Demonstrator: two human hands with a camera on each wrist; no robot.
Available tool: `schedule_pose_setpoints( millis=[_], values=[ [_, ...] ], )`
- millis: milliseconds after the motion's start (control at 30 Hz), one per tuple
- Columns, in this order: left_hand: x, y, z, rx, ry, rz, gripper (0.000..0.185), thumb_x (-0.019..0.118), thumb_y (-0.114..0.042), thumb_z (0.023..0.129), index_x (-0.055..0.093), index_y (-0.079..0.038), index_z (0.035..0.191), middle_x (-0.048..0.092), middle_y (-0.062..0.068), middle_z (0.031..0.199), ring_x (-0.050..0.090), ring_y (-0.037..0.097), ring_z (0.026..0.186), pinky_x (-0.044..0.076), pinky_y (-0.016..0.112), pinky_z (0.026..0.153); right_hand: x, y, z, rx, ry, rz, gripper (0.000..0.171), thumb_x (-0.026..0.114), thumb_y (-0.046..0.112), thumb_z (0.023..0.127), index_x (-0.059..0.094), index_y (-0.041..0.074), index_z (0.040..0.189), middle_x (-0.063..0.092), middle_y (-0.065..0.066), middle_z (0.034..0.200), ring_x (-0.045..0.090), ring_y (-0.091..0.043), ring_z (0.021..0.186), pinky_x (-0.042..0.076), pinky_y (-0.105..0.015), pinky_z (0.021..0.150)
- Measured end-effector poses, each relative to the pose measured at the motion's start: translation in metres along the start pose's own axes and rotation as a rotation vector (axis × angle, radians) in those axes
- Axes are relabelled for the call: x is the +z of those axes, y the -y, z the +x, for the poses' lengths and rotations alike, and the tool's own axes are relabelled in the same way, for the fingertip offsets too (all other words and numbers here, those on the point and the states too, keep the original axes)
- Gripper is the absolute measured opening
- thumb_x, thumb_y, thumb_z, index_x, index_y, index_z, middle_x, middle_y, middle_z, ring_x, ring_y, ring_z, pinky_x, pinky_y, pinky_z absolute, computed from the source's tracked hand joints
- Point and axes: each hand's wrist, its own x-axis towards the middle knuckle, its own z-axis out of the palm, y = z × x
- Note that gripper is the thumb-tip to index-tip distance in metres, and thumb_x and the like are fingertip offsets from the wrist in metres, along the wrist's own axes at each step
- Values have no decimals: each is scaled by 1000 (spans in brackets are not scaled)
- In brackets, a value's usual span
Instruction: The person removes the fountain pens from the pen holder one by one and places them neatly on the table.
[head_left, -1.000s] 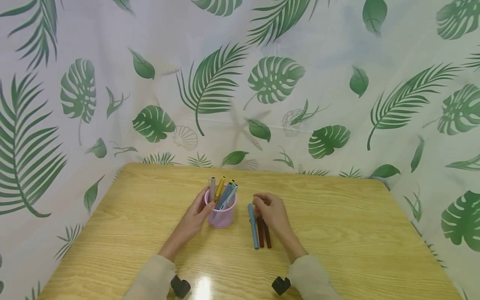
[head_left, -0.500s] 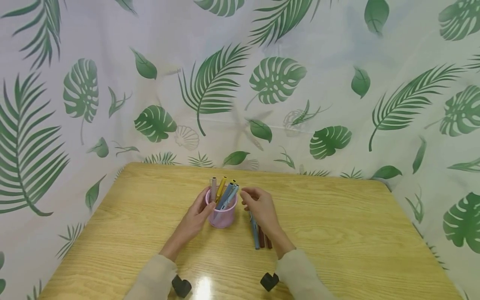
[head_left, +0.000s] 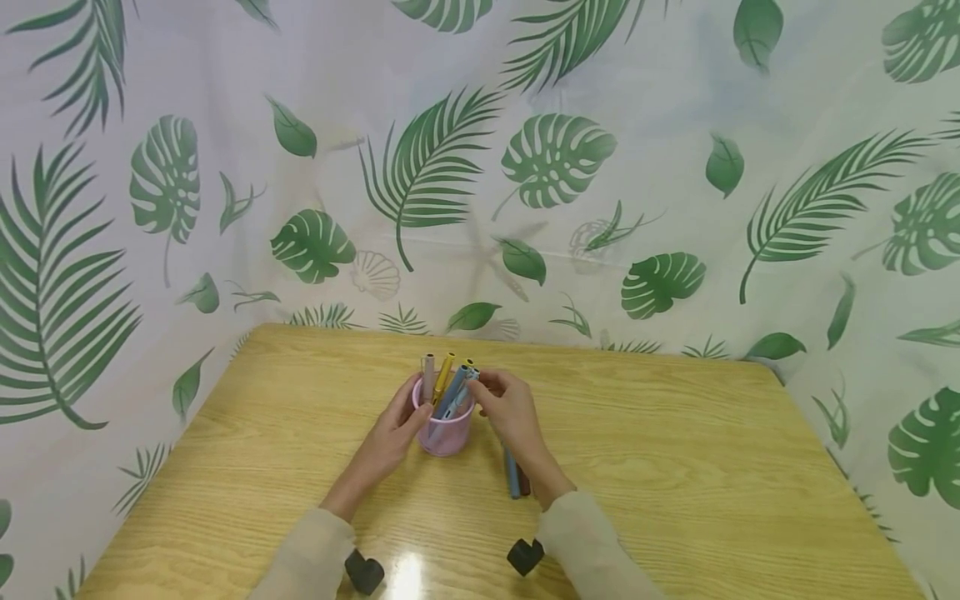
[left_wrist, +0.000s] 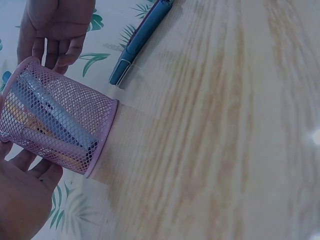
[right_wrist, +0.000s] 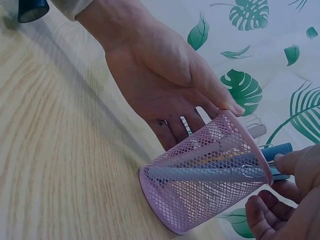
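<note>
A pink mesh pen cup (head_left: 442, 439) stands upright on the table, holding several pens. My left hand (head_left: 392, 427) grips the cup's left side, with the thumb at the rim in the right wrist view. At the right of the rim, my right hand (head_left: 512, 410) pinches the cap end of a light blue pen (right_wrist: 210, 173) leaning in the cup. Beside it in the cup are a darker blue pen (head_left: 451, 392), a yellow pen (head_left: 444, 377) and a greyish pink pen (head_left: 428, 379). Mesh partly veils their lower ends.
Right of the cup, a blue pen (head_left: 512, 475) and a dark red pen (head_left: 524, 484) lie on the wooden table (head_left: 675, 467), partly hidden under the right hand and wrist. A leaf-print cloth (head_left: 570, 275) hangs behind the table.
My right hand has moved left from above the pens on the table to the cup's rim and now pinches the light blue pen there. The left hand keeps its grip on the cup.
</note>
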Motion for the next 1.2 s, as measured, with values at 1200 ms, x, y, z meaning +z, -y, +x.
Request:
schedule_pose_setpoints(
  millis=[1200],
  values=[
    [1,-2,0,-17,-9,9,61,48,-17,112,19,0,163,22,28,166,26,40,152,26,45,123,-33,20,-15,-68,-129,365,24,63,9,104,58,-9,119,74,-23,112,76,-29,96,61,-36,90]
  ],
)
